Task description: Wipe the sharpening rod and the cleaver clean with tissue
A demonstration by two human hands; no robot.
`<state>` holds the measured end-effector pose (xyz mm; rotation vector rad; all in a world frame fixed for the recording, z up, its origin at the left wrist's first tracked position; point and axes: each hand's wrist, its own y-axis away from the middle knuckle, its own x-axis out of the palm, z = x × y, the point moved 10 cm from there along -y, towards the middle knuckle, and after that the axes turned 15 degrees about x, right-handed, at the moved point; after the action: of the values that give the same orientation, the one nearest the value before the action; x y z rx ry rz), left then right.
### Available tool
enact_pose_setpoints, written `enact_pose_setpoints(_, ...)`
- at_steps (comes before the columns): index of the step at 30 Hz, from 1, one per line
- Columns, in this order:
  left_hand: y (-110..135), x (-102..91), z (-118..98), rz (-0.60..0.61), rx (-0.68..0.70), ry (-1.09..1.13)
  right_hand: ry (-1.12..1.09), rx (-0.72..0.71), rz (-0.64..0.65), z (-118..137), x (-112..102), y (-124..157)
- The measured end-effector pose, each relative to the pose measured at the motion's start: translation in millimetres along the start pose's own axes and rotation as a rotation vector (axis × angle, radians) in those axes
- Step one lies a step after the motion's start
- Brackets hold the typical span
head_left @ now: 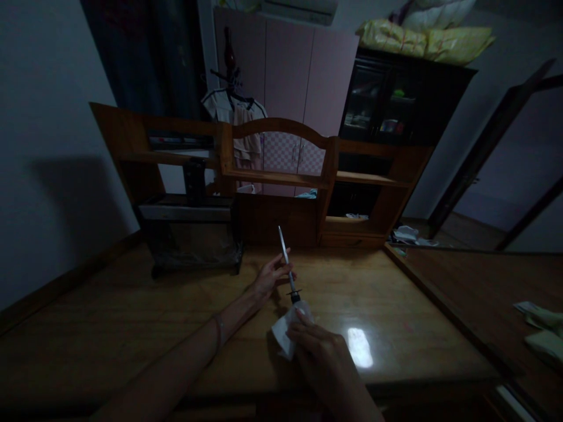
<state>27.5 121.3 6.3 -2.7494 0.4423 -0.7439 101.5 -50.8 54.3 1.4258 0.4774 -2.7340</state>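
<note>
A slim, silvery sword-like piece (284, 251) with a thin dark guard and a dark handle slants up over the wooden desk; I cannot tell its exact kind. My left hand (269, 278) holds its long shaft between thumb and fingers, partway up. Lower down, my right hand (323, 346) is closed on a white tissue (284, 329). The tissue is wrapped about the handle end and covers most of it. Only a short dark part of the handle shows just below the guard.
The glossy desk top (373, 293) has a wooden shelf unit (277, 214) along its back. A dark, boxy appliance with a glass front (202, 237) stands at the left. A raised ledge (433, 302) runs along the right side. Yellowish cloth (545, 343) lies farther right.
</note>
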Motion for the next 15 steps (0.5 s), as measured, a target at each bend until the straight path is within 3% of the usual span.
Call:
enact_pose_setpoints(10, 0, 2.1, 0, 0.042, 0.009, -0.004, -0.153, -0.02, 0.067, -8, -3, 18)
enact_pose_setpoints(15, 0, 3.6, -2, 0.045, 0.011, 0.007, -0.213, -0.007, 0.031, -18, -11, 28)
